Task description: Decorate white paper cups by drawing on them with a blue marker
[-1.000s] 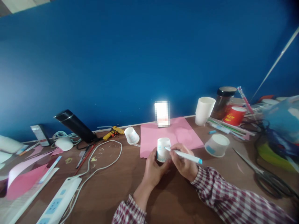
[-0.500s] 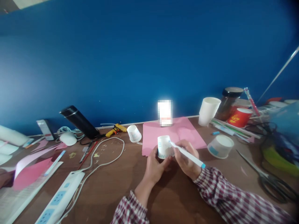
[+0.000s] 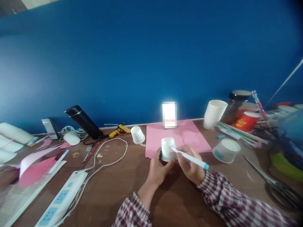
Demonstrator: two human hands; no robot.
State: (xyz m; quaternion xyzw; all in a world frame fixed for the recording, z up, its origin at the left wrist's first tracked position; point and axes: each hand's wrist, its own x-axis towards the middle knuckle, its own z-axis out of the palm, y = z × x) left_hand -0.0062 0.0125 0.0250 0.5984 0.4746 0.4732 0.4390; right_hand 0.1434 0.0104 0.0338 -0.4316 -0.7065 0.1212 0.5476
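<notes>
My left hand is wrapped round the lower part of a white paper cup, which is held upside down over the table's middle. Blue marks show on the cup: a small window-like grid on its side and a zigzag along the lower rim. In my right hand is a white marker with a blue end. Its tip touches or nearly touches the cup's side, right of the grid. Pink paper sheets lie just beyond both hands. The cup's far side is hidden.
Scissors, an upturned cup and a small blue cap lie to the right, with stacked cups behind. To the left are a power strip, a looping white cable, a yellow glue gun and another cup.
The view has shifted slightly, so most things sit a little further right. The marker tip has moved slightly down on the cup. Both hands keep their hold.
</notes>
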